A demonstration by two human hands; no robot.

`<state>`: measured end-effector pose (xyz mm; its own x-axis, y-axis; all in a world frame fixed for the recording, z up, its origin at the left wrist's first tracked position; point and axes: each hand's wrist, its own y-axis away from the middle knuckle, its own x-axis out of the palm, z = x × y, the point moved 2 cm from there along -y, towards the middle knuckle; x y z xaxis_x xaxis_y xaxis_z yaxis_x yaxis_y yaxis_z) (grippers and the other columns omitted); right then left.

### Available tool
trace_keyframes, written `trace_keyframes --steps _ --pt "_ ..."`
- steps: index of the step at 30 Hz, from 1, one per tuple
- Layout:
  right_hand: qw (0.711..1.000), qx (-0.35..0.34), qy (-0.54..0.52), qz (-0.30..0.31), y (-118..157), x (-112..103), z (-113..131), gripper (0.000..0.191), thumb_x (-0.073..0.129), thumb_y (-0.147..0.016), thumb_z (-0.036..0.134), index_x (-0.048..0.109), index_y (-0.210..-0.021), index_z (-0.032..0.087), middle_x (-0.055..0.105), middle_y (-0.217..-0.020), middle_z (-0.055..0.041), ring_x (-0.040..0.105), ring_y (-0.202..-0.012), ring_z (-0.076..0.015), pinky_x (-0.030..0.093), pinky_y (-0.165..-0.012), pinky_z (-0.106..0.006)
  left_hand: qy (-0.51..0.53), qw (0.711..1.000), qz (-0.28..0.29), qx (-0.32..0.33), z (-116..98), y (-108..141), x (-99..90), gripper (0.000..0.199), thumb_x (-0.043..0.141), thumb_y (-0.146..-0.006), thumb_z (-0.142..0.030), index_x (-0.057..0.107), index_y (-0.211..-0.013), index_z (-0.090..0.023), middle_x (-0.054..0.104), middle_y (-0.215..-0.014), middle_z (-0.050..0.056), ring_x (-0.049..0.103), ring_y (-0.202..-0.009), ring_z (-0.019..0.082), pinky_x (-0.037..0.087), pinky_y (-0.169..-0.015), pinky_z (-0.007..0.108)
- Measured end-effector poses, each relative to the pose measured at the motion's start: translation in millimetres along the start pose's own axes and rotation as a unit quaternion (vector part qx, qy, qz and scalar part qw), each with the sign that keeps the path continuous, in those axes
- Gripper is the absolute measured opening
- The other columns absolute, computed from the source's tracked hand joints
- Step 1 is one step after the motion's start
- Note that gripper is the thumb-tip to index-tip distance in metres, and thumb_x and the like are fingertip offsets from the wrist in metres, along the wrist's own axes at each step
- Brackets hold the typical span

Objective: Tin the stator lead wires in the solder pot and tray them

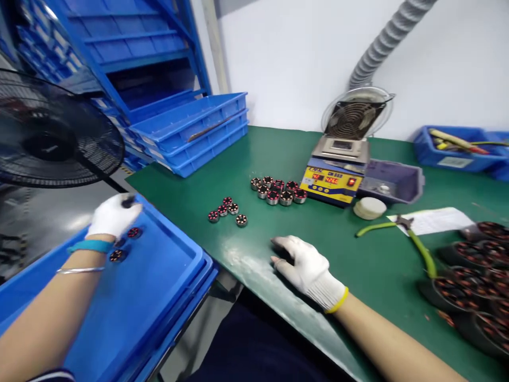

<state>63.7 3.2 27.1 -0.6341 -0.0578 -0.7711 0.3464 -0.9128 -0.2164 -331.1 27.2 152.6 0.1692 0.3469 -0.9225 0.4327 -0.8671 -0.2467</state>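
My left hand (115, 215), in a white glove, is over the blue tray (139, 307) at the left. Its fingers are closed on a small dark round part (128, 201), blurred and partly hidden. Beside and below that hand, small motor stators, one with a red-spotted face (134, 232) and one copper-coloured (118, 255), lie in the tray. My right hand (304, 262), gloved in white with grey fingertips, rests on the green table (254, 249) near its front edge, fingers apart and holding nothing. Ahead of it sit a small group of stators (222, 210) and a larger cluster (279, 191).
A yellow-blue soldering station (330, 180) with a fan stands behind the stators. Green-handled cutters (417, 249) lie on paper, near dark cups (449, 294) of copper-wound parts. A purple bin (397, 178), stacked blue trays (191, 138) and a floor fan (51, 138) stand around.
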Motion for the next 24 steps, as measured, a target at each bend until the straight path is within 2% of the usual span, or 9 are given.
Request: trace_keyframes --steps 3,5,7,13,16,18,20,22,24 --pt "1.000 0.004 0.009 0.006 -0.4 -1.0 1.4 0.043 0.051 -0.084 0.041 0.063 -0.117 0.017 0.064 -0.103 -0.0101 0.060 -0.093 -0.0250 0.049 -0.085 -0.037 0.028 0.977 0.071 0.201 -80.5 22.5 39.7 0.036 0.055 -0.080 -0.038 0.063 -0.113 -0.026 0.060 -0.121 -0.002 0.058 -0.109 0.022 0.042 -0.098 0.030" --pt "1.000 0.014 0.014 0.009 1.2 -2.8 2.6 0.042 0.053 -0.083 0.039 0.063 -0.118 0.017 0.064 -0.103 -0.0100 0.059 -0.093 -0.0251 0.048 -0.084 -0.037 -0.048 0.906 0.160 0.390 -125.8 47.7 71.9 0.039 0.054 -0.081 -0.031 0.061 -0.118 -0.027 0.055 -0.130 0.003 0.058 -0.110 0.025 0.044 -0.096 0.034" --pt "0.999 0.037 0.008 0.004 6.2 -5.9 3.6 0.040 0.055 -0.083 0.036 0.063 -0.117 0.017 0.064 -0.103 -0.0097 0.059 -0.094 -0.0249 0.048 -0.085 -0.037 -0.115 0.859 0.205 0.456 -152.3 66.6 97.4 0.036 0.052 -0.082 -0.026 0.062 -0.116 -0.023 0.057 -0.123 0.010 0.062 -0.100 0.027 0.048 -0.085 0.037" --pt "0.987 0.129 -0.100 -0.013 34.4 -21.1 4.6 0.036 0.060 -0.078 0.028 0.064 -0.114 0.022 0.066 -0.101 -0.0056 0.062 -0.094 -0.0224 0.050 -0.081 -0.035 -0.132 0.884 0.215 0.394 -178.8 68.8 122.1 0.021 0.049 -0.084 -0.029 0.058 -0.099 -0.017 0.060 -0.098 0.011 0.063 -0.077 0.025 0.047 -0.070 0.035" --pt "0.970 0.168 -0.158 -0.071 43.1 -31.3 2.9 0.042 0.063 -0.076 0.027 0.061 -0.118 0.024 0.065 -0.105 -0.0039 0.062 -0.096 -0.0206 0.051 -0.083 -0.034 0.044 0.888 0.325 0.322 -203.6 66.9 123.9 0.018 0.059 -0.078 -0.033 0.055 -0.087 -0.018 0.061 -0.080 0.005 0.060 -0.069 0.020 0.045 -0.063 0.030" --pt "0.958 0.176 -0.173 -0.144 44.6 -39.0 -0.2 0.054 0.068 -0.073 0.030 0.057 -0.124 0.023 0.062 -0.113 -0.0052 0.061 -0.101 -0.0207 0.050 -0.089 -0.036 0.224 0.833 0.448 0.234 -231.5 77.0 126.0 0.028 0.065 -0.071 -0.041 0.053 -0.082 -0.018 0.058 -0.069 0.001 0.055 -0.057 0.016 0.043 -0.053 0.027" --pt "0.943 0.169 -0.176 -0.228 44.3 -48.0 -6.1 0.069 0.074 -0.067 0.032 0.051 -0.131 0.021 0.058 -0.121 -0.0072 0.058 -0.107 -0.0213 0.048 -0.096 -0.036 0.379 0.734 0.537 0.169 -265.4 97.2 128.1 0.037 0.072 -0.064 -0.046 0.055 -0.081 -0.017 0.055 -0.066 -0.001 0.050 -0.051 0.013 0.040 -0.048 0.025" --pt "0.925 0.156 -0.167 -0.305 44.7 -58.6 -15.2 0.071 0.076 -0.066 0.032 0.050 -0.131 0.019 0.056 -0.124 -0.0082 0.057 -0.110 -0.0212 0.046 -0.099 -0.034 0.491 0.647 0.567 0.140 -297.5 121.9 130.9 0.041 0.078 -0.056 -0.044 0.058 -0.078 -0.016 0.056 -0.068 -0.001 0.051 -0.056 0.011 0.042 -0.050 0.023" --pt "0.914 0.154 -0.139 -0.349 47.1 -70.5 -25.6 0.060 0.075 -0.069 0.032 0.056 -0.124 0.019 0.059 -0.120 -0.0071 0.057 -0.109 -0.0207 0.046 -0.099 -0.033 0.562 0.595 0.563 0.114 -320.2 143.8 136.6 0.043 0.082 -0.052 -0.041 0.060 -0.077 -0.015 0.059 -0.072 0.000 0.055 -0.065 0.012 0.045 -0.056 0.022"
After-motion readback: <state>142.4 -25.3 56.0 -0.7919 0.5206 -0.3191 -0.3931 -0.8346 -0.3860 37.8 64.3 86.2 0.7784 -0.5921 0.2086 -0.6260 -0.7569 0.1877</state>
